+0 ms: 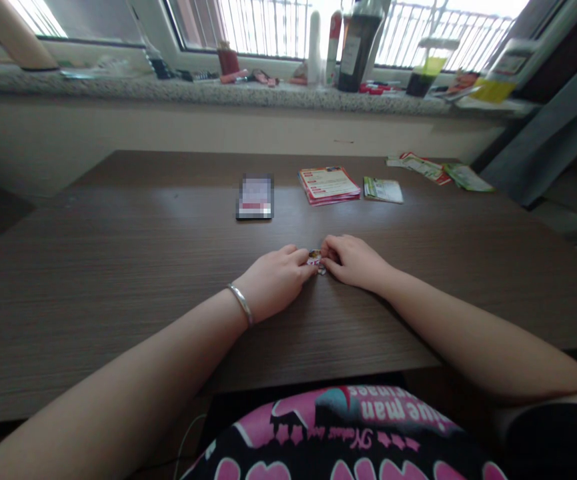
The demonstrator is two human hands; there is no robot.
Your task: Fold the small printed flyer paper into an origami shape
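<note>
Paper piece (316, 259), small and colourful, sits on the table (118, 267), pinched at its ends by left hand (273, 283) and right hand (355, 263) fingertips. Likely light, thin, bendy; best gripped by the edges.

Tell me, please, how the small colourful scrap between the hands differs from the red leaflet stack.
The small colourful scrap is far smaller than the red leaflet stack. The left hand and right hand pinch the scrap; the stack lies untouched farther back. The scrap looks bunched, the stack flat. Both sit on the wooden table and show red.
</note>
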